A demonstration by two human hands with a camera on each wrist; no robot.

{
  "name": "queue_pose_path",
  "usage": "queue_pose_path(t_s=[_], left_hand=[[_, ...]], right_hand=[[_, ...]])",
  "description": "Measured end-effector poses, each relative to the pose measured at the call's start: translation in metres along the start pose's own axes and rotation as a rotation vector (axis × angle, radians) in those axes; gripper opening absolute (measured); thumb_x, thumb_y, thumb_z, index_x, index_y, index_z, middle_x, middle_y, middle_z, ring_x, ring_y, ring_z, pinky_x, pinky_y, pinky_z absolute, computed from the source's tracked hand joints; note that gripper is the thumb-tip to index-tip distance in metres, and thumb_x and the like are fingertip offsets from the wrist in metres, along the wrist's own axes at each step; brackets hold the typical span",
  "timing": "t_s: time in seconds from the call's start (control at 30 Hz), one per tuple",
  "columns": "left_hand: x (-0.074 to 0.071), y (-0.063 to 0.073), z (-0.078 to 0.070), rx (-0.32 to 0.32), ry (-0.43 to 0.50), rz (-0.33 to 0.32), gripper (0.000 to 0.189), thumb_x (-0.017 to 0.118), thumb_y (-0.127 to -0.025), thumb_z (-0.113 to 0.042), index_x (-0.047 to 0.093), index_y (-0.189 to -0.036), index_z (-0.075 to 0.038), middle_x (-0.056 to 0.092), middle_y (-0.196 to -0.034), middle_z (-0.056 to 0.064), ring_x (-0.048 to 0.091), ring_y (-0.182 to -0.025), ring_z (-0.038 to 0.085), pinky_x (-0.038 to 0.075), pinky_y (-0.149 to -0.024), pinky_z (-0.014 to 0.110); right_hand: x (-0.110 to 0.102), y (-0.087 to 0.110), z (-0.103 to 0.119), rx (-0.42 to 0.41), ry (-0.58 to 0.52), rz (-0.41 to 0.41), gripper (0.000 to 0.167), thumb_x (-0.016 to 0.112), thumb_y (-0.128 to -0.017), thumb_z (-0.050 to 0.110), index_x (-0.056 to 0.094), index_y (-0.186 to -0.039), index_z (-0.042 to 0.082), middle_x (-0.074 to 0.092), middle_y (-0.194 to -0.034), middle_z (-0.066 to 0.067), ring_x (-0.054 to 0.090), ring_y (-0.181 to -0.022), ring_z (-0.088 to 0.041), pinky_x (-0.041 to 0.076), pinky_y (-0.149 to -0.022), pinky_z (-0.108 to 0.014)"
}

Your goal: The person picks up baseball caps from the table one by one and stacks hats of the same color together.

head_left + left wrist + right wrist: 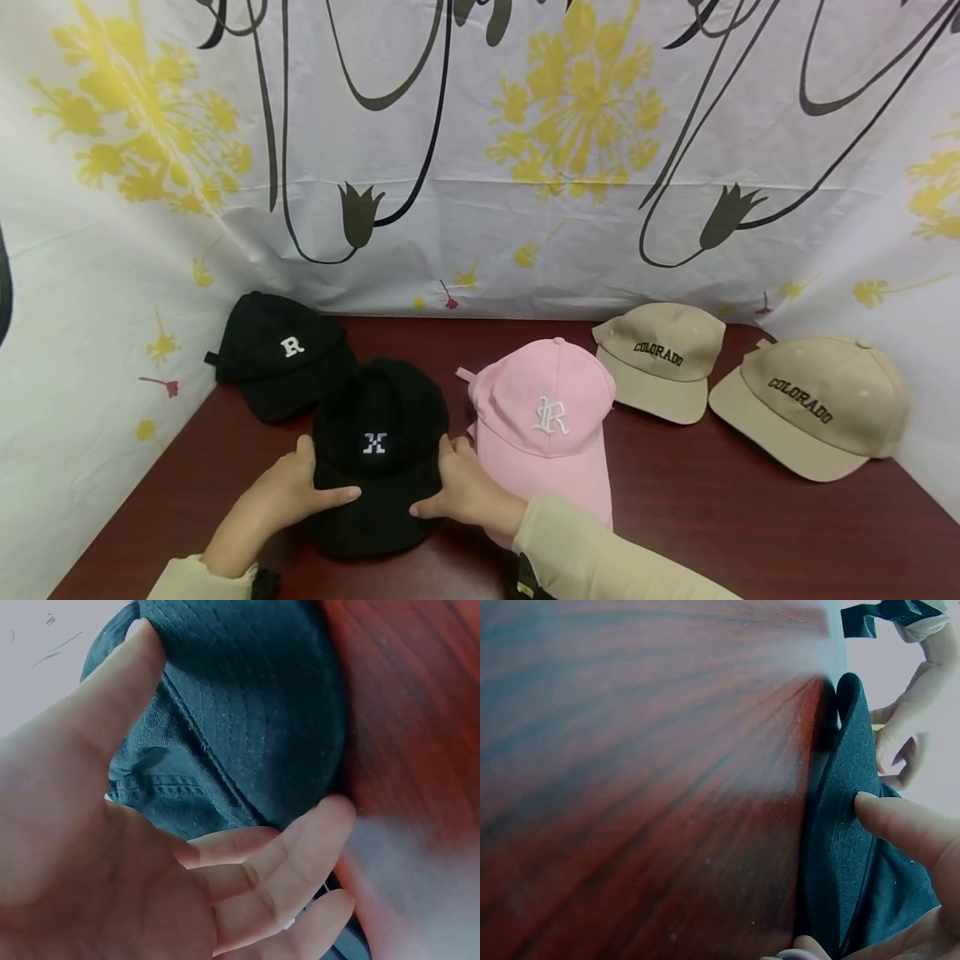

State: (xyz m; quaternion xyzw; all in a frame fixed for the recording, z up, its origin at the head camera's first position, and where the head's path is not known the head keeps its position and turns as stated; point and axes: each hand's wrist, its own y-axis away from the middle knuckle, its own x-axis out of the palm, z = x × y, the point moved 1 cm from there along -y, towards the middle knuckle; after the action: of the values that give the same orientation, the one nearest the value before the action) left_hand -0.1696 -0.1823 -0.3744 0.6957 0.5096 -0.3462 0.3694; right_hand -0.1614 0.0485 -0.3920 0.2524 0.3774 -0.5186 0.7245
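Item: black cap (382, 473), X-like white emblem (374, 442); seven o'clock in head view, on worktop (660, 508), pink cap (551, 446) at its three o'clock. Left hand (283, 493), right hand (467, 483): gripping its sides, thumbs on brim (375, 533). Step, I judge: positioning it. Next move probably calls for even two-handed control.

Sideways it's pretty tight round the front black cap (375, 508): left hand (288, 492) and right hand (468, 483) grip its two sides, the back black cap (281, 358) crowds it from behind on the left, and the pink cap (547, 400) sits just beside the right hand. Right sleeve (600, 550) blocks the near end of that pink brim. Widest lane is the bare tabletop (675, 487) between pink and the nearer beige cap (817, 404). White cloth (442, 250) walls off the back.
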Motion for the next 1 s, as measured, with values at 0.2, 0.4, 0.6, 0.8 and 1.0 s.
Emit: queue_pose_path(t_s=[0.2,0.4,0.6,0.8,1.0], left_hand=[[0.003,-0.003,0.000,-0.003,-0.032,0.019,0.111,0.070,-0.072,-0.054,0.017,-0.128,0.026,0.039,-0.119,0.044,0.048,-0.108,0.048,0.041,-0.082,0.054],[0.007,-0.003,0.002,-0.019,-0.031,0.034,0.113,0.069,-0.071,-0.056,0.017,-0.128,0.026,0.040,-0.120,0.043,0.047,-0.109,0.047,0.041,-0.082,0.054],[0.004,-0.002,0.000,-0.016,-0.014,0.040,0.111,0.068,-0.073,-0.055,0.016,-0.129,0.026,0.036,-0.123,0.045,0.044,-0.111,0.049,0.040,-0.083,0.055],[-0.002,-0.001,-0.002,-0.021,-0.056,0.048,0.108,0.068,-0.073,-0.056,0.022,-0.128,0.024,0.039,-0.118,0.043,0.045,-0.109,0.048,0.040,-0.082,0.055],[-0.005,-0.001,0.004,-0.020,-0.081,0.018,0.097,0.068,-0.073,-0.055,0.033,-0.123,0.021,0.047,-0.108,0.033,0.051,-0.100,0.042,0.042,-0.079,0.053]], right_hand=[[0.000,0.001,-0.001,0.008,0.009,-0.002,0.098,0.084,-0.063,0.031,0.032,-0.130,-0.020,0.040,-0.120,-0.030,0.042,-0.113,-0.036,0.039,-0.093,-0.041],[0.003,0.003,-0.003,0.012,0.016,0.003,0.099,0.084,-0.063,0.033,0.033,-0.130,-0.019,0.041,-0.120,-0.030,0.042,-0.113,-0.036,0.039,-0.092,-0.041],[0.001,0.002,-0.003,0.007,0.025,0.008,0.098,0.083,-0.063,0.033,0.033,-0.130,-0.019,0.041,-0.122,-0.029,0.043,-0.113,-0.035,0.040,-0.092,-0.040],[-0.002,0.006,-0.001,0.017,-0.050,0.050,0.097,0.081,-0.067,0.030,0.029,-0.132,-0.019,0.037,-0.128,-0.032,0.040,-0.119,-0.037,0.037,-0.095,-0.043],[-0.004,0.009,0.002,0.027,-0.140,0.080,0.095,0.075,-0.074,0.029,0.021,-0.135,-0.018,0.029,-0.136,-0.032,0.031,-0.127,-0.037,0.030,-0.100,-0.045]])
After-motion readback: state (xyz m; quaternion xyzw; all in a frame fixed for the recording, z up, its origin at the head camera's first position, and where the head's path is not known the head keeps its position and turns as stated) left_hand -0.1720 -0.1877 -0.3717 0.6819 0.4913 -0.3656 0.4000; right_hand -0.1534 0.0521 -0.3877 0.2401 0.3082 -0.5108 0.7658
